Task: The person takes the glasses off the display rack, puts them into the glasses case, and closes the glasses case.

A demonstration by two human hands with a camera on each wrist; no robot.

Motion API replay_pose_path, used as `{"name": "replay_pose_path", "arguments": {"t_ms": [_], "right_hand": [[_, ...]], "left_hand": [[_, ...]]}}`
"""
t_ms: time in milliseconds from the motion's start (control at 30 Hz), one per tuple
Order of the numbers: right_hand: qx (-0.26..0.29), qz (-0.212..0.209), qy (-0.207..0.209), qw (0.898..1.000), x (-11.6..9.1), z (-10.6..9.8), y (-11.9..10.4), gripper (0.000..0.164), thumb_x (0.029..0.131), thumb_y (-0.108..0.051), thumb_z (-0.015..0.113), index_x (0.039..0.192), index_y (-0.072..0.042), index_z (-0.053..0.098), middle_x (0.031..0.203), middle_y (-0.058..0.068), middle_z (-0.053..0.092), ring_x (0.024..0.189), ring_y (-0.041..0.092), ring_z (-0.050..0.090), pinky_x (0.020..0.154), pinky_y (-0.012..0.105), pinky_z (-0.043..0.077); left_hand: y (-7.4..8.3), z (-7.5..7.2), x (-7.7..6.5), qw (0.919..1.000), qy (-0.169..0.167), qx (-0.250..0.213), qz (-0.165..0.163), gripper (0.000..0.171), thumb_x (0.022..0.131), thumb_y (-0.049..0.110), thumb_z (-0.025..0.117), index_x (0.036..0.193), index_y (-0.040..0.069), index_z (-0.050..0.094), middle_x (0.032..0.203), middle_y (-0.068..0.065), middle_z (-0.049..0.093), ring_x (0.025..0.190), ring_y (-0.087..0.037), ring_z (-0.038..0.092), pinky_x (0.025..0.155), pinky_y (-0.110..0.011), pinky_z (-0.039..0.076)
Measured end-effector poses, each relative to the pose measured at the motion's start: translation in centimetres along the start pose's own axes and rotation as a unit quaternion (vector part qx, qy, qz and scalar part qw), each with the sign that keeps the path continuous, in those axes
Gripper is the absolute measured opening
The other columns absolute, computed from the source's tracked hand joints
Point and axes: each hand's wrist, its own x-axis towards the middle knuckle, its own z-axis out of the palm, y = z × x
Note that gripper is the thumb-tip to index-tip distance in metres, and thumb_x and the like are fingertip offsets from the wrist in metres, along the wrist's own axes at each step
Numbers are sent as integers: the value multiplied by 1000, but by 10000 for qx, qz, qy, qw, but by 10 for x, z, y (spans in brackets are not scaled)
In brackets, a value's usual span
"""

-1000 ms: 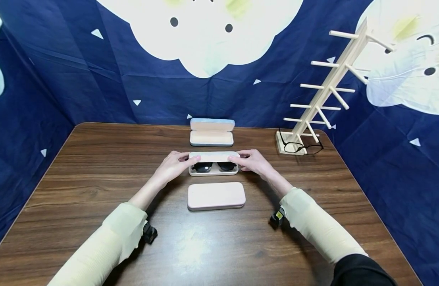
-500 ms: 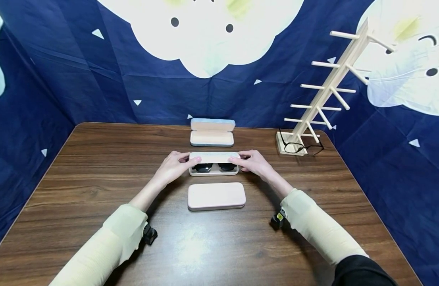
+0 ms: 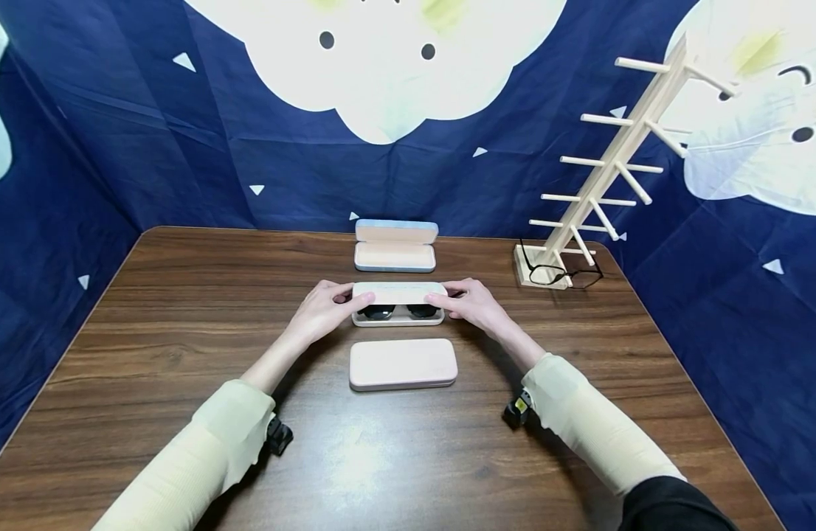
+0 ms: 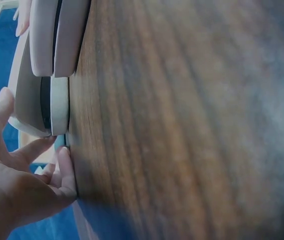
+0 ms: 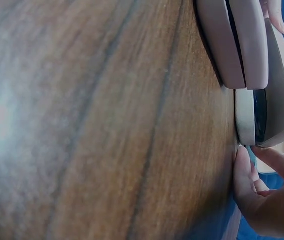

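A white glasses case (image 3: 400, 293) stands partly open at mid-table, with dark sunglasses (image 3: 421, 310) inside; its lid covers their upper part. My left hand (image 3: 320, 311) holds the case's left end, thumb on the lid and a finger behind it. At the other end, my right hand (image 3: 473, 304) grips it the same way. In the left wrist view, the left hand's (image 4: 21, 180) lower fingers touch the tabletop beside the case. The right wrist view shows the right hand (image 5: 274, 195) likewise. A closed pink glasses case (image 3: 403, 364) lies just in front.
Behind, a light-blue glasses case (image 3: 395, 257) lies open, its pale lining bare. At the back right stands a wooden peg rack (image 3: 600, 177), with black-framed glasses (image 3: 547, 275) at its base. Dark blue cloth (image 3: 302, 184) hangs around the wooden table (image 3: 182, 332).
The white case's lid has come down slightly, covering a little more of the sunglasses. Both hands keep their places at its ends.
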Motion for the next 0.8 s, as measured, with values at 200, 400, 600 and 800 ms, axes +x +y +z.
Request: {"name": "replay_pose_path", "arguments": {"t_ms": [200, 400, 600, 800], "right_hand": [[-56, -219, 30, 9997, 0, 0, 2, 41, 88, -44, 79, 121, -18, 76, 98, 3, 68, 70, 12, 61, 67, 23, 47], [-152, -468, 17, 9988, 0, 0, 3, 38, 90, -42, 79, 119, -18, 76, 93, 3, 68, 67, 10, 59, 63, 21, 46], [-274, -583, 32, 9979, 0, 1, 6, 37, 90, -43, 78, 117, -18, 77, 89, 2, 68, 66, 10, 59, 60, 21, 46], [-391, -589, 114, 9974, -1, 1, 7, 42, 89, -45, 78, 122, -20, 76, 100, 4, 69, 72, 11, 63, 64, 22, 50]], "left_hand": [[0, 0, -1, 10000, -10, 19, -4, 88, 92, 71, 58, 155, 11, 46, 146, -18, 51, 135, -32, 49, 115, -53, 39], [0, 0, -1, 10000, 1, 50, 32, 88, 92, 71, 59, 155, 10, 47, 145, -18, 52, 136, -32, 49, 115, -52, 39], [0, -1, -1, 10000, -2, 20, 56, 88, 91, 70, 60, 154, 10, 47, 145, -18, 52, 135, -32, 49, 115, -52, 39], [0, -1, -2, 9999, -49, 73, 82, 89, 91, 71, 60, 155, 10, 46, 145, -18, 51, 134, -32, 49, 114, -52, 39]]}}
